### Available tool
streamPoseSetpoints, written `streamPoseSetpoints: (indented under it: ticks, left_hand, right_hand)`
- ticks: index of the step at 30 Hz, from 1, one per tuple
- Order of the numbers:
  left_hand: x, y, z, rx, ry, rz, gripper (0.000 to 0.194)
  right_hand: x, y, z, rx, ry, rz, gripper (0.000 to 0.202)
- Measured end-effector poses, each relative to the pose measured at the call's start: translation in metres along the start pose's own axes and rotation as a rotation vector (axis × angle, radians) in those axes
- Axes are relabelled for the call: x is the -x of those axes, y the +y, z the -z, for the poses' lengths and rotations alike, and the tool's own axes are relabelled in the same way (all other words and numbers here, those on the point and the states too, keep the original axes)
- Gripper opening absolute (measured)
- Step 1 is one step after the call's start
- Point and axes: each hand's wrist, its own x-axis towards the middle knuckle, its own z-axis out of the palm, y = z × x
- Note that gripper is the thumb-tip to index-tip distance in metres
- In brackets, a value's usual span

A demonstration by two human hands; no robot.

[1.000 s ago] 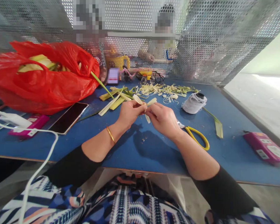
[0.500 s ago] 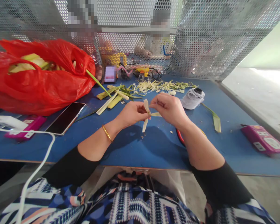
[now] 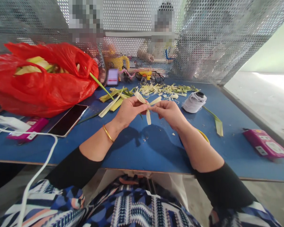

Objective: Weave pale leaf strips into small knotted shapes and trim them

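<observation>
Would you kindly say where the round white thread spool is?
In the head view, the spool sits on the blue table, right of the right hand and near the pale leaf scraps.

Over on the left of the blue table (image 3: 227, 160), a dark phone (image 3: 68, 120) lies flat, a magenta power strip (image 3: 38, 125) just beside it, and here's a white cable (image 3: 47, 162) looping down past the near edge! Far right, another magenta socket block (image 3: 266, 143). At the back, a lit phone (image 3: 112, 77) stands up before the perforated metal screen (image 3: 132, 17), and through the holes, a co-worker (image 3: 156, 49), blurred.
</observation>
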Motion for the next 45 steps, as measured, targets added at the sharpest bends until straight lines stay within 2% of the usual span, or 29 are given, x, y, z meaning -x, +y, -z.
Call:
streamPoseSetpoints:
  ticks: [2, 5, 8, 11, 13, 16, 18, 20, 22, 25, 33, 36, 40, 42, 45]
  left_hand:
    - [-0.003, -0.003, 0.001, -0.024, 0.083, -0.028, 0.015]
    - [-0.005, -0.005, 0.003, -0.103, 0.146, -0.059, 0.011]
    - [-0.007, -0.008, 0.005, -0.190, 0.144, -0.077, 0.008]
    - [-0.006, -0.009, 0.005, -0.303, 0.067, -0.086, 0.008]
    - [-0.004, -0.008, 0.005, -0.333, -0.042, -0.072, 0.009]
    - [0.000, -0.003, 0.004, -0.249, -0.247, 0.017, 0.013]
    - [0.002, 0.001, 0.004, -0.171, -0.335, 0.069, 0.016]
    - [0.004, 0.005, 0.004, -0.117, -0.363, 0.080, 0.018]
    - [0.004, 0.007, 0.005, -0.072, -0.350, 0.074, 0.019]
    - [0.002, 0.004, 0.005, 0.004, -0.269, 0.043, 0.021]
    - [-0.008, -0.010, 0.005, 0.131, 0.026, -0.022, 0.028]
    - [-0.009, -0.012, 0.004, 0.059, 0.092, -0.029, 0.025]
    - [-0.009, -0.014, 0.004, -0.103, 0.115, -0.085, 0.017]
    - [-0.009, -0.015, 0.004, -0.158, 0.095, -0.114, 0.014]
    - [-0.010, -0.016, 0.005, -0.205, 0.076, -0.128, 0.011]
  right_hand:
    - [0.002, 0.001, -0.005, 0.144, 0.090, 0.084, 0.024]
    - [0.007, 0.000, -0.010, 0.404, 0.185, 0.299, 0.015]
    - [0.013, -0.001, -0.012, 0.652, 0.132, 0.510, 0.017]
    - [0.015, -0.003, -0.009, 0.773, 0.070, 0.578, 0.024]
    - [0.013, -0.005, -0.004, 0.759, 0.078, 0.552, 0.024]
    - [0.008, -0.008, 0.006, 0.607, 0.061, 0.451, 0.015]
    - [0.005, -0.009, 0.013, 0.425, -0.043, 0.336, 0.012]
    - [0.002, -0.009, 0.018, 0.201, -0.169, 0.193, 0.012]
    - [0.000, -0.008, 0.019, -0.018, -0.232, 0.063, 0.014]
    - [-0.001, -0.005, 0.013, -0.266, -0.216, -0.057, 0.016]
    - [0.007, 0.003, -0.022, -0.642, -0.002, -0.210, 0.028]
    - [0.011, 0.002, -0.029, -0.442, 0.109, -0.131, 0.022]
    - [0.016, -0.002, -0.026, 0.185, 0.260, 0.252, 0.017]
    - [0.017, -0.003, -0.023, 0.396, 0.240, 0.418, 0.015]
    - [0.017, -0.001, -0.018, 0.575, 0.148, 0.514, 0.018]
